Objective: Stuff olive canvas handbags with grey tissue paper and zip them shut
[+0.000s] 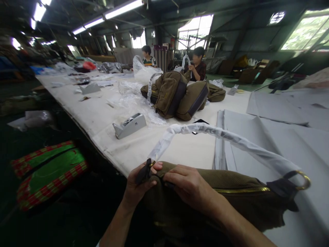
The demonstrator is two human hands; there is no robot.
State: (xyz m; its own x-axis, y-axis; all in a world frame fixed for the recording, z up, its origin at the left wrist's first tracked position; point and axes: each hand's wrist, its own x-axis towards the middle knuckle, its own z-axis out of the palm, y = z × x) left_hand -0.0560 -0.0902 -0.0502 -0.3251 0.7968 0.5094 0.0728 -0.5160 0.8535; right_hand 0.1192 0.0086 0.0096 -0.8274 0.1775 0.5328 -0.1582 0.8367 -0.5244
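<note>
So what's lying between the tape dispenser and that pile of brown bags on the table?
Crumpled clear plastic lies on the table between the tape dispenser and the pile of bags, as the head view shows.

Head-worn view, down over table [180, 151]

Left hand [140, 183], right hand [189, 187] pinch bag [231, 181] (handle [231, 137] wrapped).

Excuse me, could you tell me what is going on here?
A person holds an olive bag at the near edge of a long table. The left hand pinches a dark tab at the bag's end; the right hand presses on its top beside it. The handle is wrapped in white film. A tape dispenser and more olive bags lie farther along, near two other people.
</note>
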